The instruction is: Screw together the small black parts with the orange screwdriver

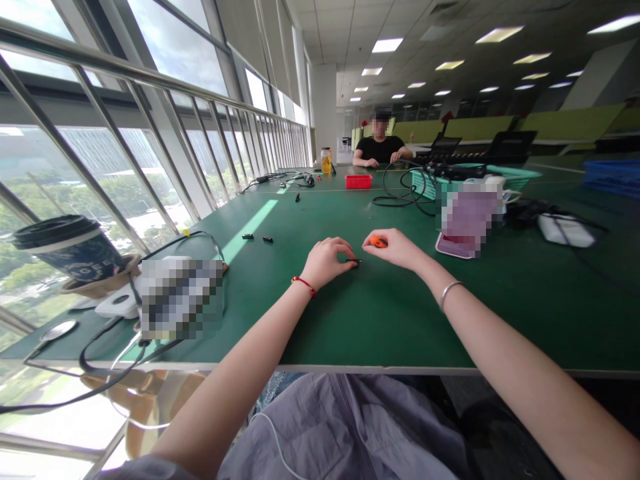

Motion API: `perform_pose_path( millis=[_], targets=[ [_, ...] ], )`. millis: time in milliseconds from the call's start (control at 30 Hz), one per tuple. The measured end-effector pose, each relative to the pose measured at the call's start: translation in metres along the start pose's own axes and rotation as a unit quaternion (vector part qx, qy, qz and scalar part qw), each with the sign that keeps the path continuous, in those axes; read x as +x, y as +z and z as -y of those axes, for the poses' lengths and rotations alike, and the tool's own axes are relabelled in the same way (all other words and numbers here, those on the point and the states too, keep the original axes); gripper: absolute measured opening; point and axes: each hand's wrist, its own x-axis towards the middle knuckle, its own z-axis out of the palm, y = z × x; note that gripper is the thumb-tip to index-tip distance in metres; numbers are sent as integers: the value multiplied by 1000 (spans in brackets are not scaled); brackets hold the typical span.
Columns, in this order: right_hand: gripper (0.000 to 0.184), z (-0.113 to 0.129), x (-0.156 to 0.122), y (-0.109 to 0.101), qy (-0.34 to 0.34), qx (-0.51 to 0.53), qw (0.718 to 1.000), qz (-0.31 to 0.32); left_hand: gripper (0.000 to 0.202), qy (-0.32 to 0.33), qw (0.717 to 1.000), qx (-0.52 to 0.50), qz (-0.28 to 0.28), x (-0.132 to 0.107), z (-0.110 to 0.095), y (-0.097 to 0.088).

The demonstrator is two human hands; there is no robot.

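Note:
Both my hands rest close together on the green table [380, 313]. My left hand [327, 260] is curled, its fingertips pinching a small dark part [356, 262] that lies on the table. My right hand [395, 248] is closed round a small orange tool [379, 241], held just above and right of that part. A red cord sits on my left wrist and a silver bangle on my right wrist.
Two small black parts [257, 237] lie further out to the left. A paper coffee cup [70, 257] and cables sit at the near left, by the window railing. A red tray [359, 181], teal basket [425, 183], white device [565, 230] and a seated person [381, 147] are beyond.

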Motion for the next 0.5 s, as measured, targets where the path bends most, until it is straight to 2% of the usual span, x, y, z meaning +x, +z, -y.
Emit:
perform_pose_path(
  millis=[67, 133, 300, 500],
  targets=[
    [22, -4, 0, -4, 15, -9, 999, -46, 13, -24, 999, -37, 16, 1, 5, 2],
    [20, -7, 1, -5, 26, -27, 997, -65, 14, -38, 996, -66, 37, 1, 9, 4],
    [18, -11, 1, -1, 18, -61, 996, -60, 13, -65, 992, -88, 67, 0, 7, 7],
    [18, -11, 1, 0, 22, -73, 995, -57, 13, -80, 993, -64, 56, 1, 4, 1]
  ],
)
